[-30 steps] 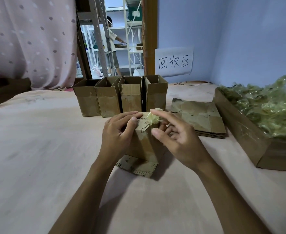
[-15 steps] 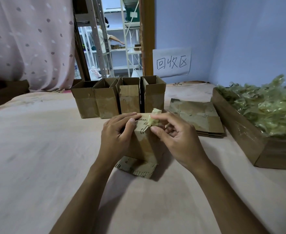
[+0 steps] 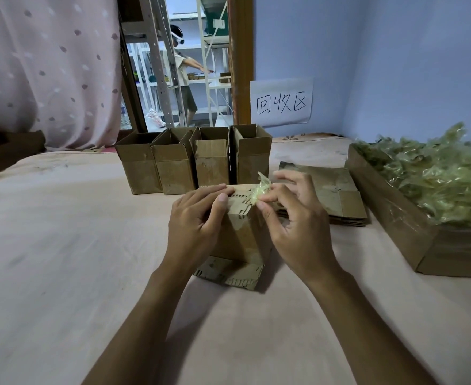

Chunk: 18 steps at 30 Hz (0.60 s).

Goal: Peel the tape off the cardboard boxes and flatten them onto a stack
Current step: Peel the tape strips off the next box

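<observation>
A small cardboard box (image 3: 242,234) stands upright in the middle of the table, its lower flap splayed toward me. My left hand (image 3: 198,220) grips its top left side, thumb lying on the top face. My right hand (image 3: 292,218) pinches a crumpled strip of yellowish clear tape (image 3: 260,188) at the box's top right corner; one end of the tape curls upward. Behind stand several open cardboard boxes (image 3: 195,159) in a row. A stack of flattened boxes (image 3: 337,195) lies to the right.
A large cardboard tray (image 3: 412,232) heaped with crumpled tape lies along the right side. A paper sign (image 3: 281,101) hangs on the blue wall. A pink curtain (image 3: 48,68) hangs at the left, and a person stands beyond the doorway (image 3: 184,76).
My right hand has shifted its fingers on the tape at the box's top corner, and the tape strip now curls up freer. My left hand keeps its grip on the box.
</observation>
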Available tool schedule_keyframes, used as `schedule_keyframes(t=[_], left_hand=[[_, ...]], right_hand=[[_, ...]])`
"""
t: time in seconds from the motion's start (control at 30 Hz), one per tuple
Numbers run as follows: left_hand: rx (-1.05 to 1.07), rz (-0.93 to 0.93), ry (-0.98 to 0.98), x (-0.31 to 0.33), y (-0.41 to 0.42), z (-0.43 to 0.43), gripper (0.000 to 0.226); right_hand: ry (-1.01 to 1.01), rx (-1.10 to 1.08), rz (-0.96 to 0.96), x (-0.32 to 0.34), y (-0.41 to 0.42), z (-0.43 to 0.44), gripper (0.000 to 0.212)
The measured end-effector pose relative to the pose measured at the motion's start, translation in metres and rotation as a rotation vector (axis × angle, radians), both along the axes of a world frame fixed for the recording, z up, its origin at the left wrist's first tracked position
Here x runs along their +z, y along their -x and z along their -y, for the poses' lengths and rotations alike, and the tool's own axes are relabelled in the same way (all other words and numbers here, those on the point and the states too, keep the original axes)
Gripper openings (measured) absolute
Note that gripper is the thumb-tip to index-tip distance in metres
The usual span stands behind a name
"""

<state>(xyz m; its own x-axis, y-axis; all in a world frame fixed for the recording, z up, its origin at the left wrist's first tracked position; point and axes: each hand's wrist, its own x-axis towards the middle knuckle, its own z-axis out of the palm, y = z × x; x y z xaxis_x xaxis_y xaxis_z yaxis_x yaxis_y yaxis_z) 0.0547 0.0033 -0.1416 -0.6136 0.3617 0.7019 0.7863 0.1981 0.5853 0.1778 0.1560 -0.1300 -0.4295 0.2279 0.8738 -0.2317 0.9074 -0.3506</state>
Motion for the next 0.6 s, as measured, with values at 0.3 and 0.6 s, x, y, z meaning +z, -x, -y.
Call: schedule_keyframes(t=[0.3,0.6], left_hand=[[0.026,-0.042,0.057,-0.0002,-0.0059,-0.0001,0.055],[-0.002,-0.097,0.181,0.0044,-0.0089,0.0058,0.078]], right_hand=[[0.046,0.027,0.043,-0.0018,0.0008,-0.0061,0.007],[0.195,0.040,0.039,0.0002,-0.0008,-0.0094,0.008]])
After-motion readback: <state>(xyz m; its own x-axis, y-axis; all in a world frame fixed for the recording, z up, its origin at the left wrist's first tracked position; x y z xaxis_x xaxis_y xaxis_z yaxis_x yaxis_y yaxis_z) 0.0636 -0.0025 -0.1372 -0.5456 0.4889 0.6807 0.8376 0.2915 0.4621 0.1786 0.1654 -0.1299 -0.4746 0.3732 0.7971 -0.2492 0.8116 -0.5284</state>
